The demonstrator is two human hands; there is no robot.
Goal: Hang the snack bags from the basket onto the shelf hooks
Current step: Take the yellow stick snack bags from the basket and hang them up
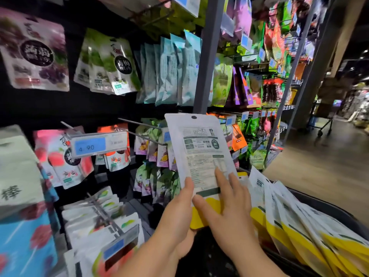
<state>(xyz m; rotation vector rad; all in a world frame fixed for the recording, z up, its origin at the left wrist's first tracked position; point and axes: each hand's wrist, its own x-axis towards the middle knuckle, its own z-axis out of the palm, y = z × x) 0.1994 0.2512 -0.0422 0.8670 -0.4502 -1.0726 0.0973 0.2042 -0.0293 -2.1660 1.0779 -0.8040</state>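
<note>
Shop shelving (205, 66) hung with coloured snack packets (169, 72) is seen all round. A flat white snack bag with a yellow bottom band (199, 144) is gripped at its lower left edge by the left hand (175, 216), while the right hand (225, 212) is laid on its lower part, fingers straight. The bag is held upright near a bare metal shelf hook (139, 123), and similar white-and-yellow bags (299, 226) are stacked in the dark basket (339, 212) at lower right.

two bare hooks (147, 138) with free room above, held bag (199, 146) against their tips, price tag (90, 144) jutting out at left, basket (329, 204) crowded with snack bags (299, 216), open aisle floor (323, 172) at right
</note>
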